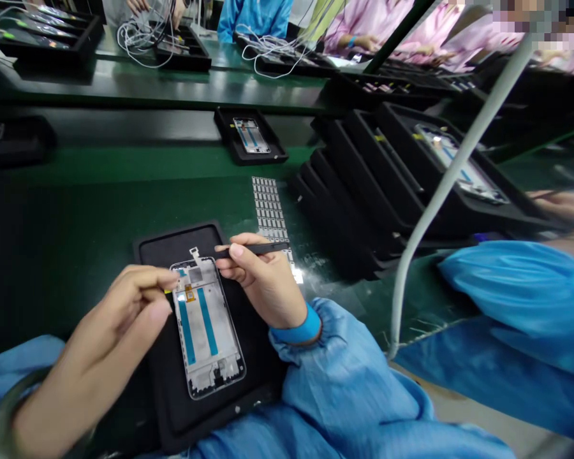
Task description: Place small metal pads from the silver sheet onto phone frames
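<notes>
A silver phone frame (pixel 205 347) with two blue strips and an orange flex piece lies in a black foam tray (pixel 172 408) in front of me. Between the thumb and fingers of my right hand (pixel 265 280) is a pair of black tweezers (pixel 253 248), pointing left over the frame's top edge. A small pale metal piece (pixel 194 253) appears by the tweezer tips; whether they grip it I cannot tell. My left hand (pixel 124 319) is at the frame's upper left corner, index fingertip close to the edge, thumb held apart. Part of a yellow tab shows beside that fingertip.
Behind my right hand lies a sheet of small silver pieces (pixel 270 207). Another tray (pixel 251 156) with a frame sits farther back. Stacked black trays (pixel 349 191) stand at right, near a grey cable (pixel 425 223) and a co-worker's blue sleeve (pixel 516 287). Other people work across the bench.
</notes>
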`<action>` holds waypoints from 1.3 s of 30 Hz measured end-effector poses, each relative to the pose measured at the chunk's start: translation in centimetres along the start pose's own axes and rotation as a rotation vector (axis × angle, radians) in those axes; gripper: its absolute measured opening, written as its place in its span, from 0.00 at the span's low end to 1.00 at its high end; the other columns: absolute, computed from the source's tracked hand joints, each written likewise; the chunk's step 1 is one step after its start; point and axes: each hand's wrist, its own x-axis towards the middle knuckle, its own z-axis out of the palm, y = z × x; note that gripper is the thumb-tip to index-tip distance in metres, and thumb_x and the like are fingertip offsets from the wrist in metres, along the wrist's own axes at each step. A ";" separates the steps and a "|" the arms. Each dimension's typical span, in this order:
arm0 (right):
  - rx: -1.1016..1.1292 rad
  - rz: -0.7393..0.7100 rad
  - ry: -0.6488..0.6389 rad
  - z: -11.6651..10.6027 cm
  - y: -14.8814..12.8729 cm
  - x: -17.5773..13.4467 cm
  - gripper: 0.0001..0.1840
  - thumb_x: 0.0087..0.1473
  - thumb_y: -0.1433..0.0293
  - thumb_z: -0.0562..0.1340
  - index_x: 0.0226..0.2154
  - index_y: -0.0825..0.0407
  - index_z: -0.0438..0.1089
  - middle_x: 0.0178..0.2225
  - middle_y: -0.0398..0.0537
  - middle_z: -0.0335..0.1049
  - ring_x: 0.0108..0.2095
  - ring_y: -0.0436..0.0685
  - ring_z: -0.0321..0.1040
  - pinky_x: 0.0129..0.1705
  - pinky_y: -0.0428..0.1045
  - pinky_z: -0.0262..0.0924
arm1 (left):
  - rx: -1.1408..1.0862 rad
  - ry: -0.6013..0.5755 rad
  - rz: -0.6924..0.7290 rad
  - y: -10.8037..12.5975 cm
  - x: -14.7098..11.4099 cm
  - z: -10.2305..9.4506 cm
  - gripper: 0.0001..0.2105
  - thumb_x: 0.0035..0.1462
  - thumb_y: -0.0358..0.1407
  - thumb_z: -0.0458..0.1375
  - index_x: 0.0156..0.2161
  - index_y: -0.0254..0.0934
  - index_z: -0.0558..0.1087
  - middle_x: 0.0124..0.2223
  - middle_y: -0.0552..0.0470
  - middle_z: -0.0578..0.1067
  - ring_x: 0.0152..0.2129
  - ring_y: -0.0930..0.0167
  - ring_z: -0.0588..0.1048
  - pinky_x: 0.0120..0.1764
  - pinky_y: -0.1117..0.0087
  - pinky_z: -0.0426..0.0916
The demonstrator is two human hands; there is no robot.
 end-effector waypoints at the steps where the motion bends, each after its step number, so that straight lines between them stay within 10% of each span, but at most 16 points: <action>1: -0.002 0.006 -0.011 0.3 0.0 -0.2 0.11 0.42 0.69 0.69 0.31 0.52 0.70 0.29 0.42 0.77 0.26 0.48 0.75 0.29 0.41 0.70 | -0.043 -0.019 -0.044 0.7 1.3 0.2 0.15 0.59 0.45 0.51 0.47 0.40 0.69 0.35 0.51 0.74 0.30 0.72 0.73 0.32 0.71 0.71; 13: -0.279 -0.037 -0.229 1.0 0.2 -1.1 0.06 0.44 0.70 0.68 0.28 0.51 0.71 0.25 0.41 0.76 0.28 0.51 0.75 0.32 0.46 0.72 | -0.062 -0.193 -0.104 0.6 3.3 0.3 0.14 0.55 0.44 0.53 0.25 0.38 0.67 0.24 0.56 0.65 0.21 0.76 0.64 0.24 0.75 0.62; 18: -0.300 -0.020 -0.263 0.3 0.0 -0.2 0.06 0.45 0.70 0.68 0.28 0.53 0.71 0.24 0.42 0.75 0.27 0.51 0.75 0.31 0.45 0.72 | 0.145 -0.288 -0.097 0.0 3.4 -0.4 0.16 0.58 0.48 0.48 0.37 0.40 0.70 0.28 0.54 0.71 0.24 0.73 0.69 0.25 0.72 0.64; 25: -0.272 0.029 -0.128 -0.2 1.3 2.3 0.14 0.41 0.65 0.70 0.30 0.55 0.68 0.23 0.42 0.74 0.27 0.51 0.76 0.30 0.45 0.72 | 0.579 -0.087 0.394 -2.9 3.4 0.8 0.18 0.56 0.44 0.54 0.50 0.39 0.64 0.54 0.45 0.69 0.54 0.61 0.65 0.56 0.52 0.56; 39: -0.399 0.118 -0.211 -0.4 1.3 3.4 0.14 0.42 0.65 0.69 0.30 0.54 0.66 0.21 0.39 0.71 0.24 0.49 0.74 0.29 0.43 0.71 | 0.591 -0.105 0.395 -3.3 3.0 1.2 0.15 0.58 0.41 0.53 0.49 0.38 0.63 0.55 0.46 0.68 0.55 0.65 0.63 0.59 0.54 0.51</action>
